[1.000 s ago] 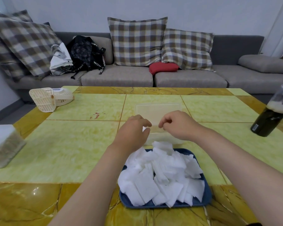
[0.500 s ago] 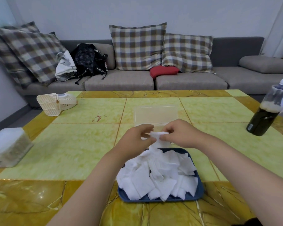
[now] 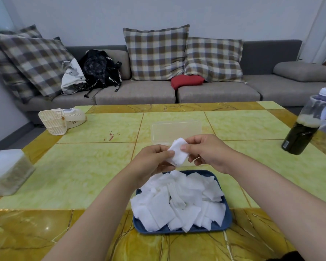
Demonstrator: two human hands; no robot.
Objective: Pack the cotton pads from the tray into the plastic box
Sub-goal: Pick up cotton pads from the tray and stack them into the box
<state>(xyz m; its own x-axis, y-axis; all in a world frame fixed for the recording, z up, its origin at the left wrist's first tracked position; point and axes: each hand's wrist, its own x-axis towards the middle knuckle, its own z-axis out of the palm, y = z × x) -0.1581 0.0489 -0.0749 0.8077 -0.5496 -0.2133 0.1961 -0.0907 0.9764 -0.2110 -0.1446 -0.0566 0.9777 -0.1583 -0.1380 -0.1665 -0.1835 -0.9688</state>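
Raised higher off the tray (image 3: 227,220) since 0.5 s ago, one cotton pad (image 3: 178,154) is pinched by L hand (image 3: 151,163) & R hand (image 3: 210,151), w/ plastic box (image 3: 177,129) seen just beyond toward table's (image 3: 83,166) far edge, nearer R hand.

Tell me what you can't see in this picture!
Head view:
- Inside the plastic box: near part hidden behind left hand, right hand and held cotton pad.
- dark bottle: blurred, label unreadable.
- white container: cut by left edge.
- tray floor: covered by piled cotton pads.
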